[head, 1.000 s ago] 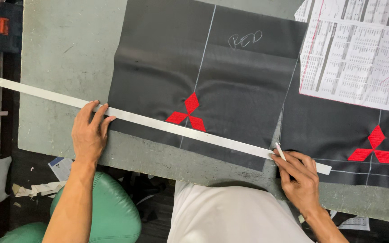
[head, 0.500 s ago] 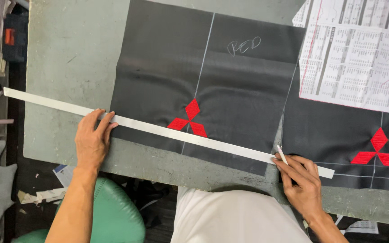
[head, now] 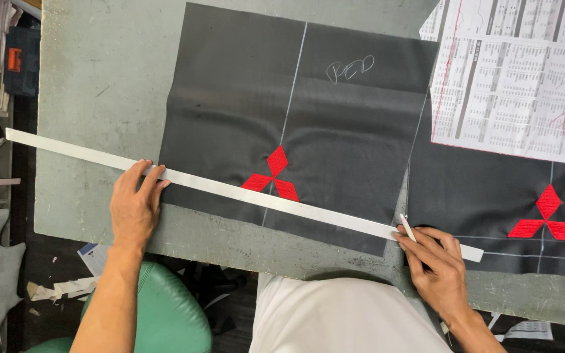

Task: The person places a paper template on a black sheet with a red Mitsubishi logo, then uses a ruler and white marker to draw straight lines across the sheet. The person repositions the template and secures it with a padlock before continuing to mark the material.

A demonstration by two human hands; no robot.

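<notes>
My left hand [head: 133,208] presses flat on the long white straightedge [head: 243,192] across the dark grey embroidered fabric panel [head: 295,124]; right hand [head: 434,261] pinches a white chalk pencil [head: 407,227] at its end, and no line along it shows yet.

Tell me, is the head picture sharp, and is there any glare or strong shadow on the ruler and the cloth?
Head view: sharp throughout, no motion blur on the left hand or right hand; even, soft light; the long metal ruler shows a mild pale sheen, no hard glare; the dark cloth shows only faint fold shading.
</notes>
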